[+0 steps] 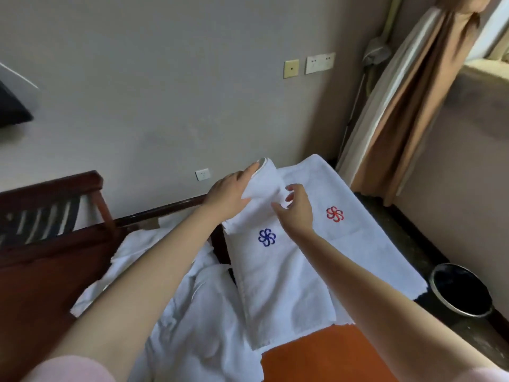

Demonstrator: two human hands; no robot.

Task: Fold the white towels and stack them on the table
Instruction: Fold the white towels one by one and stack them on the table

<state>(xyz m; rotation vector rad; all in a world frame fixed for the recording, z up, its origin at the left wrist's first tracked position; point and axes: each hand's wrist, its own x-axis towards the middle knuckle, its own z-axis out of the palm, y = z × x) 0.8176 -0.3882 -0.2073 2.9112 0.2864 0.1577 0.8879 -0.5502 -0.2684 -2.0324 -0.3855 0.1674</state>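
The orange worktop [325, 354] is nearest, with loose white towels [192, 312] heaped to its left. On it a blue-marked towel [283, 285] lies over a red-marked towel [358, 244]. At the raised far end, the left grip [228, 193] clasps the fold and the right grip [296, 209] pinches its edge.

The one view sits at the person's head and faces forward and down through a wide lens. Both forearms enter from the bottom edge and run up to the left hand [225, 194] and right hand [297, 210], which meet just above the middle, near the lens, on the towel [275, 257]. Beyond the fingers the wall [165, 78] fills the upper half. Right of the fingers the curtain [407, 106] leans; lower right sits the bin [462, 290]; left, a chair [49, 216].
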